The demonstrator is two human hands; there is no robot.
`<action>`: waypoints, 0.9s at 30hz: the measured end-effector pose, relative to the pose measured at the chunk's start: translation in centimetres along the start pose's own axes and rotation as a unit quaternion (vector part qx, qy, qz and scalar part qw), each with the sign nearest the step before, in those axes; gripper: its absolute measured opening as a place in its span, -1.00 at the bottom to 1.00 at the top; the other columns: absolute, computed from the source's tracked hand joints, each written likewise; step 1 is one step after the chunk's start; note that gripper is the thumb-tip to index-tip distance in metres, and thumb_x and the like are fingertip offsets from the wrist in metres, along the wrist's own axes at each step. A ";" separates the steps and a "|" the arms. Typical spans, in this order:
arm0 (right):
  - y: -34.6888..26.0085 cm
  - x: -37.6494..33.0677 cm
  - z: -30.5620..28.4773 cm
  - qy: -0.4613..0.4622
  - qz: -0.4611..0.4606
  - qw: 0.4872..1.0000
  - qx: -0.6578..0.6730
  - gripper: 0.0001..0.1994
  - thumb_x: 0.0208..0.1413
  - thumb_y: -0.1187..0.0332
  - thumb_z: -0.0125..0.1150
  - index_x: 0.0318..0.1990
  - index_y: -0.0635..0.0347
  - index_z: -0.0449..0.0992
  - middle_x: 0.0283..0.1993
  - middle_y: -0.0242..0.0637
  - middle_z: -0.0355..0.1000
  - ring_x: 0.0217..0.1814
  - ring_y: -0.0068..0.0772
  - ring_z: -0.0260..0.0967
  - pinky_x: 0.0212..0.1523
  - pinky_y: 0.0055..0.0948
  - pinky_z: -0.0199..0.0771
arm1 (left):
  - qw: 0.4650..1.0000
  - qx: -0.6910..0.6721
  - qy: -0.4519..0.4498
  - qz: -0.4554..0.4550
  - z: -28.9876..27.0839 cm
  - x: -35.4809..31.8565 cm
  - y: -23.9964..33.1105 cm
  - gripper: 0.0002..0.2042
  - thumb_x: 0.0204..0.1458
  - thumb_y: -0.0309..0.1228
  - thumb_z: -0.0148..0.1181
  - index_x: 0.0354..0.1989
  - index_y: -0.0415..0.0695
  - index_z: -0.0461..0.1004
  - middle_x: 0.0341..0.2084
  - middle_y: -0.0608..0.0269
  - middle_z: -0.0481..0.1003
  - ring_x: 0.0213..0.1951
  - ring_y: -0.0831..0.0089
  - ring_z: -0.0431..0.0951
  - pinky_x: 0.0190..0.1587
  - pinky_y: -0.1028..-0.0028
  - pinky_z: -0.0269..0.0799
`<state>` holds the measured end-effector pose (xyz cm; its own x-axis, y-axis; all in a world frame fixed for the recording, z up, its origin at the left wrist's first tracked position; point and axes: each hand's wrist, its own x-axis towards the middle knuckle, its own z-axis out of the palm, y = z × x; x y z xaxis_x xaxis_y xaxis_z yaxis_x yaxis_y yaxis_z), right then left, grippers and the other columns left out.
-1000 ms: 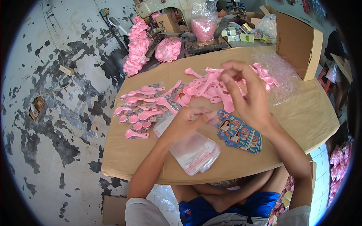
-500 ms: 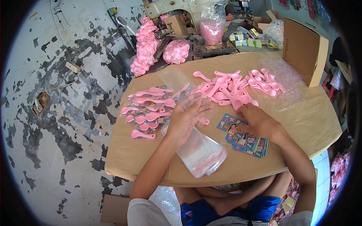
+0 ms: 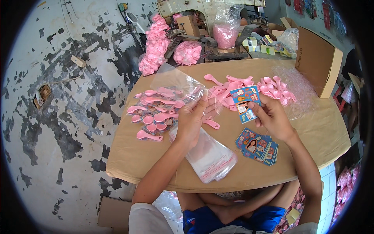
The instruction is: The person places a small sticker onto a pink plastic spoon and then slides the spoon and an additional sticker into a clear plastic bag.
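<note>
My left hand (image 3: 194, 119) is closed on a clear plastic bag (image 3: 171, 80), which stretches up and to the left above the packed spoons. Between the thumb and fingers of my right hand (image 3: 272, 117) is a blue printed card (image 3: 245, 104), held upright over the table. Below it lies a fanned stack of the same cards (image 3: 259, 147). Under my left wrist rests a pile of clear bags (image 3: 210, 160). Loose pink spoons (image 3: 222, 91) are heaped behind both hands. Bagged pink spoons with cards (image 3: 150, 115) lie in rows at the left.
The brown-covered table (image 3: 136, 163) has a rounded edge. At its back right stand an open cardboard box (image 3: 317, 62) and clear shredded plastic strips (image 3: 296, 91). Behind the table are bags of pink spoons (image 3: 187, 52) and a machine (image 3: 187, 7). A peeling wall (image 3: 58, 128) is at left.
My right hand has lifted a card off the stack and brought it up toward the bag. The bag in my left hand now stands raised and more fully in sight.
</note>
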<state>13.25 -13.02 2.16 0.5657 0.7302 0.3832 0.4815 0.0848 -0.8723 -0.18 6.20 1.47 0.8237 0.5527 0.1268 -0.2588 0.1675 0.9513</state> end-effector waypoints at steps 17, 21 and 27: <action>1.4 -0.1 3.4 -0.052 -0.007 0.998 -0.037 -0.81 0.23 0.33 0.16 -0.18 0.30 0.54 -0.51 -0.45 0.38 -0.50 -0.73 0.21 -0.49 -0.51 0.29 | 1.000 -0.019 -0.007 0.012 1.1 -0.6 -1.2 -0.57 0.26 -0.21 0.04 0.16 -0.29 0.31 -0.01 0.11 0.47 0.02 0.39 0.50 0.02 0.36 0.49; 2.2 -0.2 3.4 -0.071 0.002 0.997 0.005 -0.80 0.20 0.34 0.21 -0.17 0.31 0.56 -0.47 -0.46 0.43 -0.45 -0.76 0.23 -0.44 -0.57 0.31 | 0.997 0.007 -0.007 0.074 1.8 -0.7 -2.1 -0.63 0.21 -0.14 0.14 -0.02 -0.19 0.51 -0.28 0.38 0.54 -0.33 0.74 0.48 -0.44 0.65 0.39; 1.6 -0.2 2.7 -0.111 0.029 0.991 0.064 -0.78 0.20 0.34 0.21 -0.12 0.30 0.57 -0.41 -0.51 0.46 -0.41 -0.78 0.25 -0.39 -0.59 0.34 | 0.996 -0.010 -0.039 0.083 1.0 -0.3 -1.9 -0.67 0.21 -0.19 0.15 -0.07 -0.21 0.54 -0.26 0.37 0.56 -0.28 0.74 0.48 -0.37 0.62 0.38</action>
<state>12.11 -11.19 -0.12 0.4223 0.8662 0.2672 0.3553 0.1129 -0.9279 0.57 4.88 -0.13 0.8054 0.5084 0.3046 -0.4041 0.0952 0.9097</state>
